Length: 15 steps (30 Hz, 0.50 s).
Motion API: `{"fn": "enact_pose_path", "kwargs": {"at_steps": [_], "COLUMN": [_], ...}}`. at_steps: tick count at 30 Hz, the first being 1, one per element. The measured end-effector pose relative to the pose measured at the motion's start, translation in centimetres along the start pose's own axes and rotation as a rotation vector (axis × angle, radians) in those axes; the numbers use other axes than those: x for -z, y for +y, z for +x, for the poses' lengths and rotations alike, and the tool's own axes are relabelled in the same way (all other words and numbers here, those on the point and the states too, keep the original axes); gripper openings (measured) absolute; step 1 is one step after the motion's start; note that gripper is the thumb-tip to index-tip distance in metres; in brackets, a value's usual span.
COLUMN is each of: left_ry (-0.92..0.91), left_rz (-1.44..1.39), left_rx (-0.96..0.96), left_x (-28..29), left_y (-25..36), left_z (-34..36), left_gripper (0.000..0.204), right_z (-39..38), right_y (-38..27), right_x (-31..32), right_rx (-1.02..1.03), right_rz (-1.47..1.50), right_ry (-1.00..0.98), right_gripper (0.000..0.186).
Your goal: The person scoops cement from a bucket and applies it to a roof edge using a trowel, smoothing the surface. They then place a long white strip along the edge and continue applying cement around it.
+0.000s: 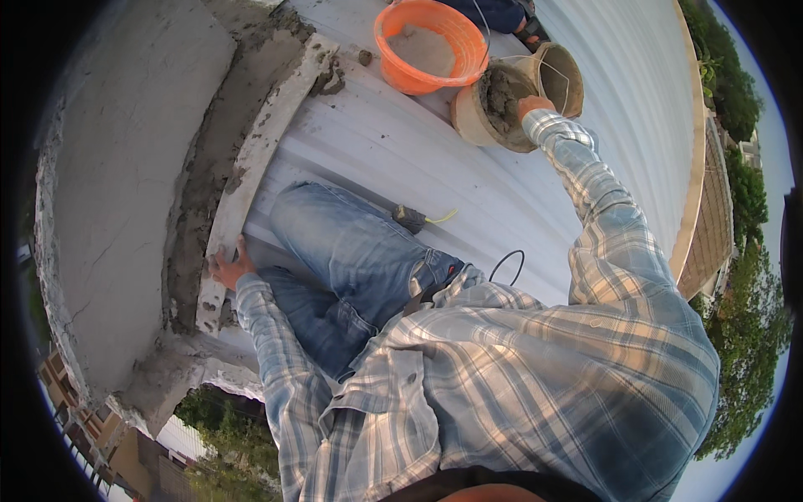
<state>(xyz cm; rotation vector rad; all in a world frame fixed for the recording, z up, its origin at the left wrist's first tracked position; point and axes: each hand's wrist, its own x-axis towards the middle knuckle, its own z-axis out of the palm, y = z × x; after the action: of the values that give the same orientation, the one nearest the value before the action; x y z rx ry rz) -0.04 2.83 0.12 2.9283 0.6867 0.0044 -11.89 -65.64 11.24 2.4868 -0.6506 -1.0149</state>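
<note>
Lumpy grey mortar (498,94) lies at nine o'clock from the right hand (535,105), its grip impossible to tell. The left hand's (232,269) spread fingers touch the long pale board (258,151) running toward one o'clock.

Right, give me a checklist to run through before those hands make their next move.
1. Left hand in contact with the pale board: ok, fingers lie against it near its lower end.
2. Grey mix available: ok, some shows inside the pale bucket.
3. Right hand at that bucket: ok, it is at the mouth; what it holds, if anything: cannot tell.
4. Loose items off the ribbed sheeting: not ok, a dark object with a yellow strip lies beside the jeans.
5. Other person's foot free of the second bucket: cannot tell, they appear very close.
</note>
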Motion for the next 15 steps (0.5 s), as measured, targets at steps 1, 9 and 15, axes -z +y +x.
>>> {"fn": "enact_pose_path", "kwargs": {"at_steps": [1, 9, 15], "left_ry": [0.005, 0.009, 0.008], "left_rz": [0.002, 0.007, -0.065], "left_rx": [-0.008, 0.002, 0.001], "left_x": [-0.3, -0.7, 0.3], "left_y": [0.1, 0.2, 0.6], "left_z": [0.2, 0.1, 0.1], "left_gripper": [0.078, 0.076, 0.072], "right_z": [-0.3, -0.5, 1.6], "right_y": [-1.2, 1.2, 0.9], "right_x": [0.8, -1.9, -6.4], "right_rx": [0.035, 0.489, -0.048], "right_rz": [-0.022, -0.368, 1.390], "right_ry": [-0.027, -0.195, -0.505], "right_gripper": [0.031, 0.033, 0.033]}}
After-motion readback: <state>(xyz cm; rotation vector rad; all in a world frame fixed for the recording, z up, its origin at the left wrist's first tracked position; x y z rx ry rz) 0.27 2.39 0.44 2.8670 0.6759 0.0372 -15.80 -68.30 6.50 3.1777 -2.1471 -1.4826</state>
